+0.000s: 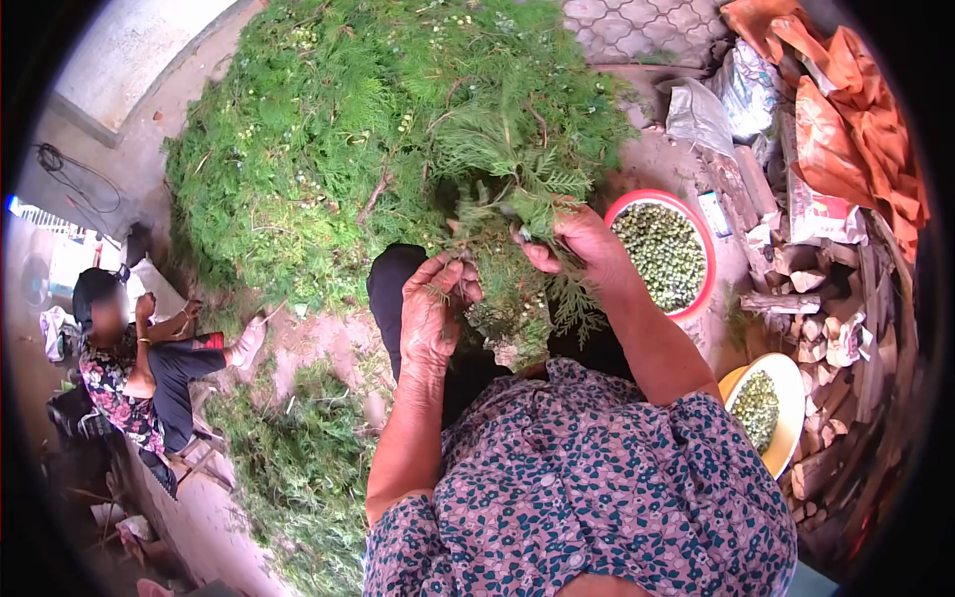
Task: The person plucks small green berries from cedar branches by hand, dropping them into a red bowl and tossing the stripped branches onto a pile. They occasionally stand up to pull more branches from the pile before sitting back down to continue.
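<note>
My right hand (580, 242) is closed on a green sprig (545, 199) with flat, feathery leaves, in front of my lap. Beside it, to the left, my left hand (440, 284) has its fingers bent together near the foliage; whatever lies between them is too small to make out. A large heap of cut green branches (328, 149), dotted with pale round berries, spreads ahead of me. To the right of my right hand stands a red-rimmed basin (710, 261) holding many green berries.
A yellow basin (792, 398) with berries stands at the lower right, beside stacked firewood (821, 343). Orange cloth (846, 119) and sacks (741, 90) lie upper right. A seated person (124, 363) is at the left; more branches (298, 468) lie lower left.
</note>
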`<state>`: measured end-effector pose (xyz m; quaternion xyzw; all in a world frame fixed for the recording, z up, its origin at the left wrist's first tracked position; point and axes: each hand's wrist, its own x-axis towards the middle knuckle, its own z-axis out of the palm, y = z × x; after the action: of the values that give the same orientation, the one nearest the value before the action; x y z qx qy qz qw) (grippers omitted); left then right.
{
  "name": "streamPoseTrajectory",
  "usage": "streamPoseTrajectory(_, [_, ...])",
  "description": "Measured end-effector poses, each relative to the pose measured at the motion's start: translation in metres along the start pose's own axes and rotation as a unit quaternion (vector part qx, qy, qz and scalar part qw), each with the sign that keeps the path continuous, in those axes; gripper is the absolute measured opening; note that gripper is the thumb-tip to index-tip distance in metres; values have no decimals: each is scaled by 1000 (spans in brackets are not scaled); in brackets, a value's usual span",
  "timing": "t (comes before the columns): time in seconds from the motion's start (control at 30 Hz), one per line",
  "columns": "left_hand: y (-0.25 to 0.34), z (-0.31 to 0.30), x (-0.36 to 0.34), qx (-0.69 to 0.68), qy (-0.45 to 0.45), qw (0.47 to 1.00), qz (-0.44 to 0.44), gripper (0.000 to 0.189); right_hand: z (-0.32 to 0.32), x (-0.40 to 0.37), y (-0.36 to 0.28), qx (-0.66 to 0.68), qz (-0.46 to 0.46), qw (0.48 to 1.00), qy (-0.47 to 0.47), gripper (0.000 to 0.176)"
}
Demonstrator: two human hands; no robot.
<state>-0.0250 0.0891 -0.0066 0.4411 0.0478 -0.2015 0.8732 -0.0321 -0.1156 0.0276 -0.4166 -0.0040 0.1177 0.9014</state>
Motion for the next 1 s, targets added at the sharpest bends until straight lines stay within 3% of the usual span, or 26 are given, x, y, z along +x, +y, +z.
streamPoseTrajectory(0.1, [-2,10,0,4,59,997,41,13,5,-9,-10,-51,26,995,81,25])
streamPoseTrajectory(0.13, [-3,9,2,-24,62,997,40,14,-10,-6,-6,19,-2,999,27,25])
streamPoseTrajectory(0.23, [3,10,4,-101,70,992,38,14,-29,-7,-2,84,-42,996,5,27])
streamPoseTrajectory(0.43, [7,2,22,-231,57,965,111,13,-10,-15,-3,78,25,994,68,27])
streamPoseTrajectory(0.57, [7,-3,32,-253,43,953,161,24,-18,-12,16,76,1,997,3,22])
streamPoseTrajectory(0.63, [12,6,35,-304,136,926,178,30,-7,-16,27,146,1,989,-14,20])
streamPoseTrajectory(0.73, [11,-3,45,-402,99,896,159,33,-3,-16,44,140,49,989,-7,16])
streamPoseTrajectory(0.83, [3,-9,51,-397,102,904,121,35,1,-6,49,122,81,989,24,15])
streamPoseTrajectory(1.0, [-7,1,52,-320,129,929,132,34,-2,7,55,94,37,993,66,14])
